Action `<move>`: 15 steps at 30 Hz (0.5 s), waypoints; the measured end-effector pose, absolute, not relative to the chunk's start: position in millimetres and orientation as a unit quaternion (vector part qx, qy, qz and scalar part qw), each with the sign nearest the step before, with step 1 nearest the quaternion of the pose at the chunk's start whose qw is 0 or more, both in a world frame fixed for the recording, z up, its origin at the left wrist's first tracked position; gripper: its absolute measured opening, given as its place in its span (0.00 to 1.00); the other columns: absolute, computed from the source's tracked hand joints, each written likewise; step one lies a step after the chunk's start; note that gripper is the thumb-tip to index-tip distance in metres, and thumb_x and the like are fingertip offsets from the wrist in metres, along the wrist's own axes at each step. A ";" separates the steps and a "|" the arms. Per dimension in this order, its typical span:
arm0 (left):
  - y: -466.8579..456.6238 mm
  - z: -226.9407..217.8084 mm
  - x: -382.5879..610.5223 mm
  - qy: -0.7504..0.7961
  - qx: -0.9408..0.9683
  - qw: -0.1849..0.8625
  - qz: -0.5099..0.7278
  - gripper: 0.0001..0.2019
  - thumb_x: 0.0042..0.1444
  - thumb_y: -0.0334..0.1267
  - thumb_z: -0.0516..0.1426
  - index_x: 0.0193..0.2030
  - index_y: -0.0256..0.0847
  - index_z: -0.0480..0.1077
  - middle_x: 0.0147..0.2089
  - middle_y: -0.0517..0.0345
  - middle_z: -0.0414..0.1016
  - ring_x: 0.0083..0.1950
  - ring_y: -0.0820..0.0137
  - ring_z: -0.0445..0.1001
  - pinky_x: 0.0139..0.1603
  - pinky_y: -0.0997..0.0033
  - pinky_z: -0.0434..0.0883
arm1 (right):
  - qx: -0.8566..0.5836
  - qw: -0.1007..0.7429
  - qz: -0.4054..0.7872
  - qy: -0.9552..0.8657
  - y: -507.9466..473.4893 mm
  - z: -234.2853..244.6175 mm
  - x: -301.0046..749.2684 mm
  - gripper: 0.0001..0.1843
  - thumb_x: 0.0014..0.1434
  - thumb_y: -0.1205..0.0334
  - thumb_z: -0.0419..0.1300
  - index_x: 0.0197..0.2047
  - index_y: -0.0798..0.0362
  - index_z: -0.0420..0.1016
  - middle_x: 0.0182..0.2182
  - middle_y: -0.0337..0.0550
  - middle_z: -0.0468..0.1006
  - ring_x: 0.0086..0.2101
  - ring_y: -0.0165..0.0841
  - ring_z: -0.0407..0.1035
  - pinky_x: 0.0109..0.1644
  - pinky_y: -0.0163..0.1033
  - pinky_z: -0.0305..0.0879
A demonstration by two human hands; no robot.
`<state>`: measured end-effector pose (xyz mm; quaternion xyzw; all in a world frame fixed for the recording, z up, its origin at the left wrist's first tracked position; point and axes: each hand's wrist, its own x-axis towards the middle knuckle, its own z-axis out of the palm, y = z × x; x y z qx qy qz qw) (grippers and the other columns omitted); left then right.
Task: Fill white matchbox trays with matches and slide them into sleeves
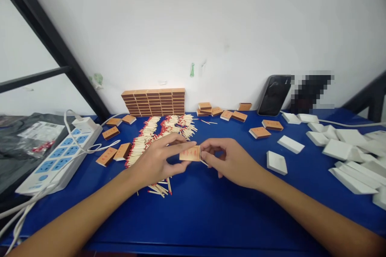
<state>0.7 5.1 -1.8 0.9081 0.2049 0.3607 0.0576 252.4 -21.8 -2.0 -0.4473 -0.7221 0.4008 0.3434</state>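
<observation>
Nothing here can actually be read from where I stand. The matchbox [189, 153] held at the middle carries faint red print on its orange face, too small and blurred to make out. The plastic packet [40, 132] at the far left shows a white label with red marks, equally illegible.

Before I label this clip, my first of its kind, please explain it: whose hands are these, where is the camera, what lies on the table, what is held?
One camera sits on a person's head, looking forward and down, so both arms are that person's own. The left hand and right hand pinch a small orange cardboard matchbox between them above a blue table. On it lie a heap of red-tipped wooden matches, a neat stack of orange matchboxes, loose shallow white trays, a white power strip and a propped black phone.
</observation>
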 end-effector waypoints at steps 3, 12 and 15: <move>5.4 -1.1 -0.1 0.210 0.908 0.053 0.358 0.22 0.66 0.36 0.67 0.66 0.47 0.75 0.51 0.50 0.79 0.47 0.66 0.81 0.45 0.67 0.81 | -0.444 0.336 0.409 -0.723 -24.0 2.2 251.5 0.09 0.67 0.56 0.63 0.41 0.49 0.84 0.31 0.39 0.82 0.24 0.29 0.69 0.28 0.36 0.69; 5.8 -2.4 -1.3 0.179 0.921 -0.026 0.345 0.21 0.69 0.40 0.66 0.66 0.44 0.73 0.49 0.49 0.80 0.46 0.65 0.80 0.45 0.64 0.80 | -0.433 0.338 0.394 -0.737 -27.4 1.3 245.9 0.08 0.66 0.59 0.62 0.41 0.49 0.84 0.30 0.38 0.81 0.26 0.30 0.70 0.30 0.37 0.69; 0.7 0.0 2.8 0.173 0.929 -0.045 0.323 0.18 0.70 0.41 0.64 0.64 0.43 0.74 0.47 0.51 0.80 0.43 0.65 0.79 0.44 0.63 0.79 | -0.435 0.336 0.373 -0.747 -27.4 0.9 245.9 0.08 0.63 0.64 0.62 0.41 0.49 0.83 0.30 0.37 0.81 0.29 0.31 0.72 0.32 0.36 0.67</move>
